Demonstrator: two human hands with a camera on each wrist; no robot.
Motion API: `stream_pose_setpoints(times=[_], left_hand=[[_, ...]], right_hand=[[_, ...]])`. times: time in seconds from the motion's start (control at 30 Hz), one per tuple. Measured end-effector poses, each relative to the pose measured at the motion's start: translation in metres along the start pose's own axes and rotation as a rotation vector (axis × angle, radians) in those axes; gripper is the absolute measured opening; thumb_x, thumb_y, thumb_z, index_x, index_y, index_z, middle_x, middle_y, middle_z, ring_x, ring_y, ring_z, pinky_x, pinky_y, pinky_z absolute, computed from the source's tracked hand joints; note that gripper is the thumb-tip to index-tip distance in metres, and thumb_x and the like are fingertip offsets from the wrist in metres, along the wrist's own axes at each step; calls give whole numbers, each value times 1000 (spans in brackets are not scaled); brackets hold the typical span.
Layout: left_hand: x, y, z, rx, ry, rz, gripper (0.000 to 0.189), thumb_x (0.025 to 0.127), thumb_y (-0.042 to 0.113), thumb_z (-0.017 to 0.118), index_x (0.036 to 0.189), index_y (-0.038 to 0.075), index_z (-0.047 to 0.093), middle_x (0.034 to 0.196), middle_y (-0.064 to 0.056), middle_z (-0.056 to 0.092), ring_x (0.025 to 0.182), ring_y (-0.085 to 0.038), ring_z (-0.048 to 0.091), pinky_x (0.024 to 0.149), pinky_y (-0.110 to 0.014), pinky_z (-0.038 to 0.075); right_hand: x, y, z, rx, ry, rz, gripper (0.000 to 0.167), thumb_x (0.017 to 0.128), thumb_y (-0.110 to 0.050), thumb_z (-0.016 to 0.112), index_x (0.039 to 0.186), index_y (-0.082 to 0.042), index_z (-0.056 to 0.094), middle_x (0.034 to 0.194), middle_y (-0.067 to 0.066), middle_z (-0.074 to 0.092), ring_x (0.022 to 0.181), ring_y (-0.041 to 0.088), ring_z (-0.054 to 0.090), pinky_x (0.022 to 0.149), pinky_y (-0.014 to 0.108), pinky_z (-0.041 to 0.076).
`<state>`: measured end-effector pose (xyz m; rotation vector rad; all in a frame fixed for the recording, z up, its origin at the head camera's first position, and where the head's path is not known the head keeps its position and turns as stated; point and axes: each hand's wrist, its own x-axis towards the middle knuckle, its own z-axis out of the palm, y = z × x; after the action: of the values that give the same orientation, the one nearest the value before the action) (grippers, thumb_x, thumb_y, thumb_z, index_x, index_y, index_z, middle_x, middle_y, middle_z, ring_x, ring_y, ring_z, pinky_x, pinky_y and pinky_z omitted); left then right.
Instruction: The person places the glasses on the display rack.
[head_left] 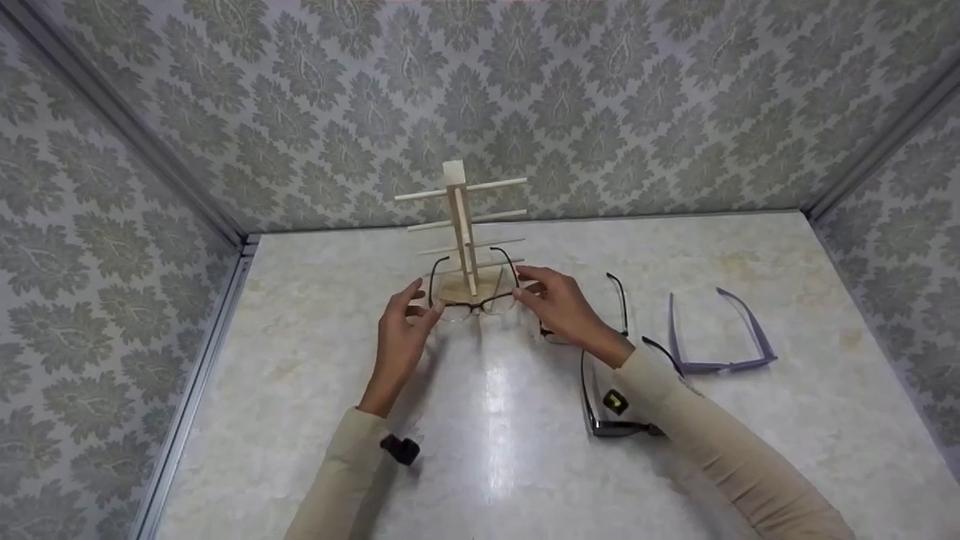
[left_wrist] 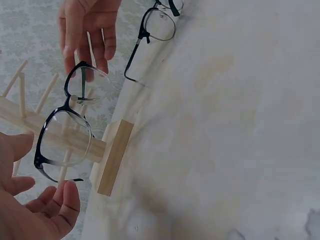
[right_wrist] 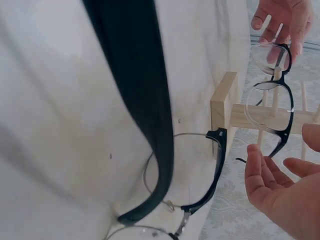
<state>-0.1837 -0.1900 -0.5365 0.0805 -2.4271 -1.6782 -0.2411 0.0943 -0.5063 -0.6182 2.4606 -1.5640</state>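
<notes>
Black half-rim eyeglasses (head_left: 475,305) hang at the lower front of a wooden display stand (head_left: 454,174). In both wrist views their bridge sits on a front peg, with the temples pointing back past the post. My left hand (head_left: 403,326) is at the left end of the frame; in the left wrist view its thumb and fingertips (left_wrist: 71,195) stand around the temple without a pinch. At the right end is my right hand (head_left: 559,304), its thumb and fingertips (right_wrist: 254,152) spread apart close to the temple. Whether any fingertip lightly touches the frame is hard to tell.
Right of the stand lie black half-rim glasses (head_left: 624,311), partly hidden by my right hand. Dark thick-framed glasses (head_left: 619,428) lie nearer, partly under the right sleeve. Purple glasses (head_left: 727,367) lie farther right. Patterned walls (head_left: 480,112) enclose the table's back and sides.
</notes>
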Motion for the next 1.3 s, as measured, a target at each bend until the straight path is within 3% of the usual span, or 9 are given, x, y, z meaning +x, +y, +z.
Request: stream_pose_setpoints(times=[0.23,0.57,0.77,0.9,1.07,1.3], left_hand=[[-18,-1,-13,18,28,25,60,107,24,77,160,5,55,147,-22,61,113,-27,67,92,-46,58],[-47,12,-10,15,24,64,48,107,19,76,151,5,63,135,-11,66,117,-24,68,92,-43,60],[-61,16,-3,18,-31,80,46,105,15,79,148,6,66,133,-13,68,118,-31,68,92,-45,60],[-69,16,5,-4,-72,108,43,105,16,79,145,8,68,132,-9,69,117,-35,68,89,-41,61],[-77,14,15,-11,-120,150,41,105,15,79,143,6,68,131,-17,69,114,-40,69,85,-39,63],[-88,13,32,-39,-214,149,44,105,16,78,146,5,66,132,-23,67,115,-41,68,87,-39,63]], right_hand=[[-21,-6,-14,-51,0,-42,46,113,-20,67,153,1,61,152,24,61,129,35,68,108,53,56],[-51,-12,-31,-24,44,-50,43,113,-23,67,151,-2,65,149,17,65,128,32,68,110,53,55],[-68,-11,-39,-6,70,-54,41,112,-22,68,148,-2,67,146,15,68,127,30,69,109,54,55],[-82,-8,-43,-8,92,-64,38,113,-20,68,147,-3,68,144,11,70,126,27,69,107,44,56],[-97,-2,-46,-25,127,-85,36,111,-16,69,145,-5,70,141,10,71,125,29,70,99,30,57],[-115,7,-51,-36,164,-77,35,108,-11,73,142,-5,72,137,8,73,124,30,71,100,26,56]])
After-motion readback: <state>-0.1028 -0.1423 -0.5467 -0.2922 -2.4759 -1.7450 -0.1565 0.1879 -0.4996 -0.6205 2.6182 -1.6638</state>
